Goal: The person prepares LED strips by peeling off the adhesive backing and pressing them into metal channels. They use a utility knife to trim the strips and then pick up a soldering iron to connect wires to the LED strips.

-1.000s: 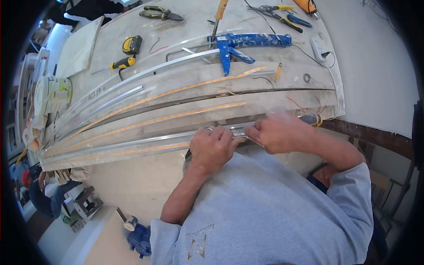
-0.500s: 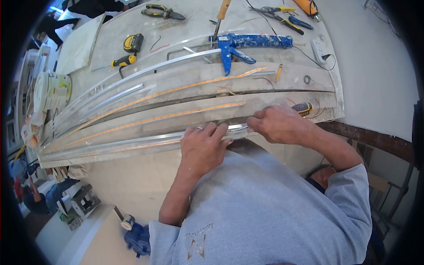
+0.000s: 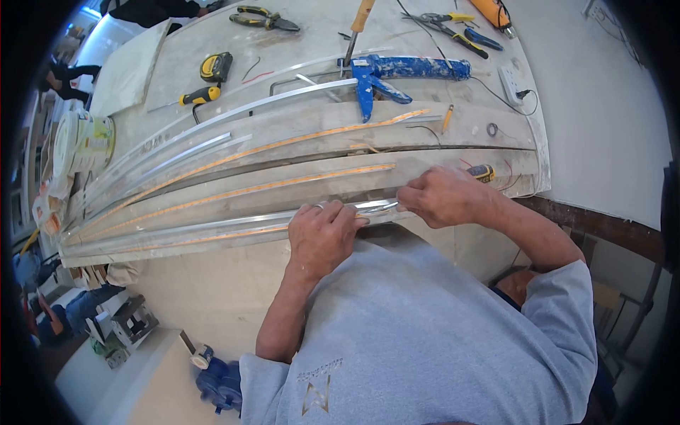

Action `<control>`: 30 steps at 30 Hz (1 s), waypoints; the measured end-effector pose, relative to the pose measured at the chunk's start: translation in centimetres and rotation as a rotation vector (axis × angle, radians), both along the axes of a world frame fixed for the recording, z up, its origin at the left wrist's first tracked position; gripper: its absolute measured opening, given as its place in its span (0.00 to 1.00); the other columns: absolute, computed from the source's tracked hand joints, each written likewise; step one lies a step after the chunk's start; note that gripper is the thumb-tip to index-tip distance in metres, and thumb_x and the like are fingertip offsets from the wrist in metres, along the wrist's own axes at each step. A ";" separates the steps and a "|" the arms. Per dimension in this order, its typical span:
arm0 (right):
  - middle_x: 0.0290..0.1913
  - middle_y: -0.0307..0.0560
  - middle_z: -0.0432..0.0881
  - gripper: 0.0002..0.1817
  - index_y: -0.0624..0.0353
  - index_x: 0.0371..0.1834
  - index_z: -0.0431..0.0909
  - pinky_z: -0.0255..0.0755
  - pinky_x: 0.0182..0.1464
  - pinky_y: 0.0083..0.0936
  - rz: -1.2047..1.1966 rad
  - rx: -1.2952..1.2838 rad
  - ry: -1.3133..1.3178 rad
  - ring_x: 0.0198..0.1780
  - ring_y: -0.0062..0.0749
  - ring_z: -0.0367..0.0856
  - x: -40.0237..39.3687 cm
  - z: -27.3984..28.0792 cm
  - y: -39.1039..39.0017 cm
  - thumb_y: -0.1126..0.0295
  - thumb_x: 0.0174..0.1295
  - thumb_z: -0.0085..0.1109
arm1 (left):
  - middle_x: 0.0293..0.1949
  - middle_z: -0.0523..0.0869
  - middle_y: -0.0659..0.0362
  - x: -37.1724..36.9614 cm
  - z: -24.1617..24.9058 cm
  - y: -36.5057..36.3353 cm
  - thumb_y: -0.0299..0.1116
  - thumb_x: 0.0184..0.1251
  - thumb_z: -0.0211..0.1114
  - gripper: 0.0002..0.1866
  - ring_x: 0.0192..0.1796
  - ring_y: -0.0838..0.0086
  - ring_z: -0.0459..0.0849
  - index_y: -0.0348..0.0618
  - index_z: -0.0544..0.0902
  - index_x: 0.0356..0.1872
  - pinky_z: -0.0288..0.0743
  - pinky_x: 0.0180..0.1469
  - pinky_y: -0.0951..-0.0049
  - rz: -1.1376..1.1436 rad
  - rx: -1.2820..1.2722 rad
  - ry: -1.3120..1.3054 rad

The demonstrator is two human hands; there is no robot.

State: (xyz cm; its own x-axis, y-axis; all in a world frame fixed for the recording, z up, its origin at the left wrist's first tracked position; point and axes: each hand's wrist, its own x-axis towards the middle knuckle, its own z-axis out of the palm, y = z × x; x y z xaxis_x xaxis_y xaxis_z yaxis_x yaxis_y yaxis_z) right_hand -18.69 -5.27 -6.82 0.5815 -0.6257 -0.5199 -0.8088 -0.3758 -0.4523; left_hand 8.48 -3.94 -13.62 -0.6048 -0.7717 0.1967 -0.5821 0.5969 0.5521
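Observation:
A long silver aluminium channel lies along the table's near edge. My left hand has its fingers curled over it near its right end, a ring on one finger. An orange LED strip runs along the near side of the channel and passes under that hand. At the channel's right end, my right hand is closed in a pinch; what its fingers hold is hidden. Just behind my right hand lies a yellow-and-black handled tool, partly covered, with thin red wires beside it.
Further LED strips and aluminium lengths lie across the worktable. Beyond are a blue caulking gun, tape measure, screwdriver, pliers and power strip. A bucket stands left; people are in the background.
My left hand has shifted slightly left along the channel, its thumb drawn in. My right hand keeps its place, tilted a little. A background person at the far left has moved.

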 end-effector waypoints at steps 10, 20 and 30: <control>0.36 0.51 0.88 0.09 0.61 0.42 0.81 0.83 0.38 0.50 0.019 -0.242 0.130 0.38 0.53 0.91 -0.1 1.9 2.6 0.67 0.67 0.59 | 0.31 0.87 0.62 -0.5 0.3 -0.3 0.40 0.62 0.78 0.10 0.33 0.63 0.86 0.49 0.87 0.36 0.73 0.38 0.62 0.022 0.033 -0.011; 0.33 0.48 0.88 0.09 0.56 0.39 0.81 0.81 0.33 0.48 -0.067 -0.219 0.067 0.32 0.52 0.89 -1.3 1.4 3.0 0.63 0.69 0.63 | 0.26 0.84 0.64 -0.8 0.8 -0.4 0.44 0.62 0.79 0.11 0.29 0.64 0.84 0.51 0.88 0.34 0.70 0.35 0.63 0.043 -0.003 0.010; 0.32 0.46 0.87 0.07 0.56 0.39 0.82 0.78 0.29 0.49 -0.086 -0.306 -0.266 0.29 0.51 0.87 -2.5 -2.2 3.7 0.64 0.67 0.66 | 0.24 0.83 0.64 -0.5 0.4 -0.2 0.45 0.61 0.81 0.13 0.27 0.66 0.82 0.51 0.88 0.34 0.69 0.34 0.64 0.063 -0.048 0.031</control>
